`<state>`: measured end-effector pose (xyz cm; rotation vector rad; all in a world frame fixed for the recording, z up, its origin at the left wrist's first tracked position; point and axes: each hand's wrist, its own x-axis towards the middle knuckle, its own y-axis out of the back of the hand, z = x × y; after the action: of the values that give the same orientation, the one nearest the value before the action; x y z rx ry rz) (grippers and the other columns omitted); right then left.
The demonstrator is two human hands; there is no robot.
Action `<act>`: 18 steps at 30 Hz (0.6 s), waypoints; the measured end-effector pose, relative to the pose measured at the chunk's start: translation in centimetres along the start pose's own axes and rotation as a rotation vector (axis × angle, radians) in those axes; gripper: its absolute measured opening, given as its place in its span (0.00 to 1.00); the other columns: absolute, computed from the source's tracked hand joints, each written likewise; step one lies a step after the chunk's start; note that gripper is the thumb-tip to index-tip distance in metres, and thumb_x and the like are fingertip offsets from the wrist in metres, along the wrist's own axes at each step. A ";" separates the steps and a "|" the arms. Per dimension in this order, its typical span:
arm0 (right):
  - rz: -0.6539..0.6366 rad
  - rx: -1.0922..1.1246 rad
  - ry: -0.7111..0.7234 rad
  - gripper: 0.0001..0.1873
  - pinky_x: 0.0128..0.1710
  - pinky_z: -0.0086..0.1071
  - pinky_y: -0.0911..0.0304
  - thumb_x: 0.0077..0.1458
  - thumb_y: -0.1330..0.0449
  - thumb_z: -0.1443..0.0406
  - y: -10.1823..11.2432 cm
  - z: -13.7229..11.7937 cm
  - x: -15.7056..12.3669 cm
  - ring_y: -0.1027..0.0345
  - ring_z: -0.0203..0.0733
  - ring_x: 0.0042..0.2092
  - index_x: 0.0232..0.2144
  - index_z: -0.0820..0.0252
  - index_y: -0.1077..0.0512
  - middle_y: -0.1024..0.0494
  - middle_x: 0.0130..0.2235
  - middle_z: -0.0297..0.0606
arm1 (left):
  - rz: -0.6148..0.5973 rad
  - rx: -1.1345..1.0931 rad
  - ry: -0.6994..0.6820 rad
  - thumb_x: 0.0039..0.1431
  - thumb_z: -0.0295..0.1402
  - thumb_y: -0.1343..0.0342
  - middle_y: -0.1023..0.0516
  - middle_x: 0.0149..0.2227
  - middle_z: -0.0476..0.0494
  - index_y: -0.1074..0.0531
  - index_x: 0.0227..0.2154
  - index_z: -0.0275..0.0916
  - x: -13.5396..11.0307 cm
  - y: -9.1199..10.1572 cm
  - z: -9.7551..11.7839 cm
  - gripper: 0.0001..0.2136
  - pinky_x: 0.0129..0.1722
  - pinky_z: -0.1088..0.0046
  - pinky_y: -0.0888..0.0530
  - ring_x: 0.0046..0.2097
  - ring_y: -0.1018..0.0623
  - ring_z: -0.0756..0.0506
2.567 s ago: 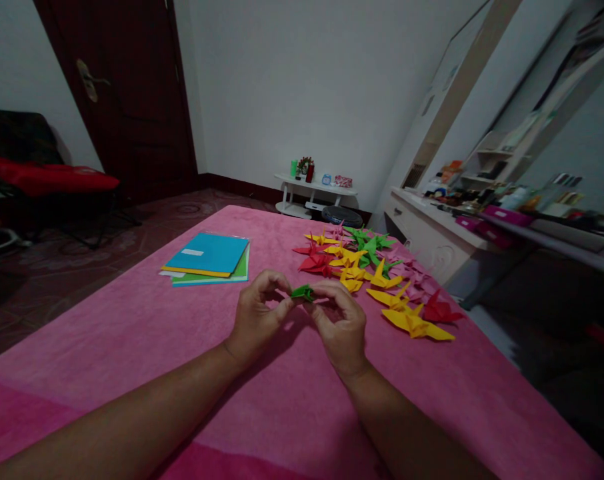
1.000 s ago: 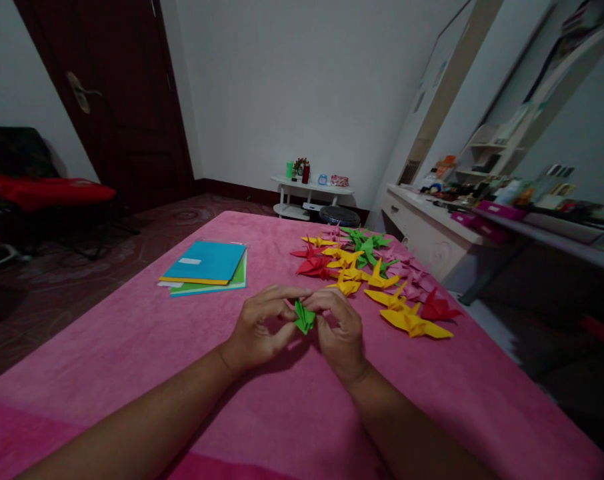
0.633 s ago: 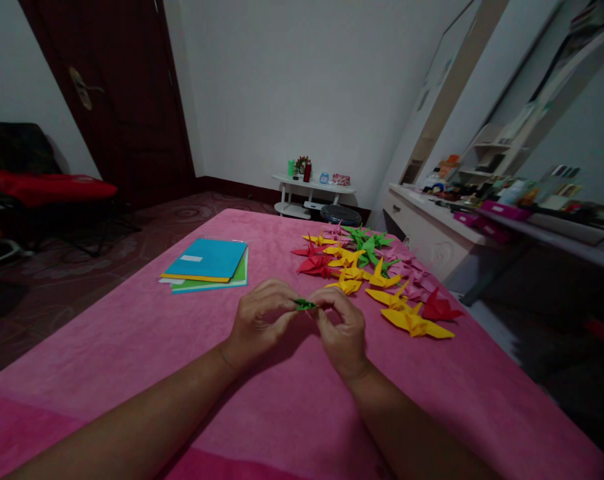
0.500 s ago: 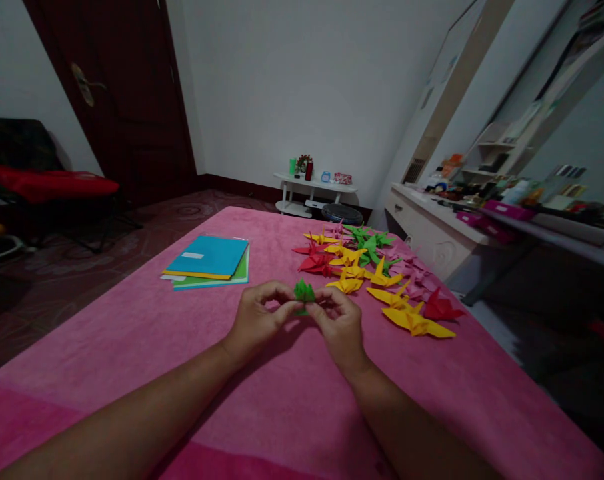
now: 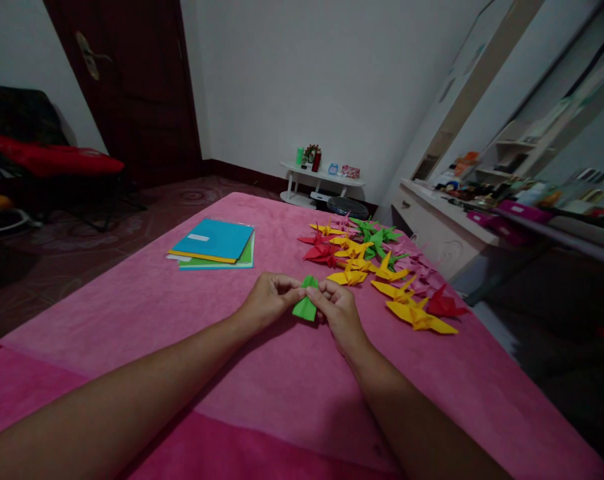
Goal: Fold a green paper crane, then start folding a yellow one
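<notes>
A small folded green paper piece (image 5: 306, 303) is pinched at its top between my left hand (image 5: 269, 301) and my right hand (image 5: 336, 312). It hangs with its broad end towards me, just over the pink cloth (image 5: 147, 313). Both hands are closed on it, thumbs and forefingers together. Behind and to the right of my hands lies a spread of several finished paper cranes (image 5: 377, 267) in yellow, red, green and pink.
A stack of coloured paper sheets (image 5: 216, 242), blue on top, lies at the far left of the cloth. A dresser (image 5: 432, 227) stands close to the right edge. A low white shelf (image 5: 322, 183) and a dark door (image 5: 132, 87) are beyond.
The green piece has been turned in my fingers, from lying flat and thin to hanging with its face showing. My hands have dropped lower towards the cloth. The view has shifted slightly.
</notes>
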<state>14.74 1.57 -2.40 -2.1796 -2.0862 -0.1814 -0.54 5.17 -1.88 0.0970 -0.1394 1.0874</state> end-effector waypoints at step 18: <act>0.103 0.063 0.090 0.15 0.18 0.25 0.54 0.51 0.37 0.58 0.8 0.4 0.3 0.49 0.28 0.18 0.21 0.60 0.34 0.38 0.17 0.25 | -0.344 0.100 0.200 0.47 0.40 0.38 0.28 0.20 0.48 0.26 0.22 0.31 -0.3 -0.1 0.6 0.14 0.23 0.78 0.39 0.22 0.33 0.53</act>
<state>15.58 1.88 -2.78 -2.1923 -1.9018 -0.1982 -0.59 4.79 -1.37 0.0972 0.1092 0.7542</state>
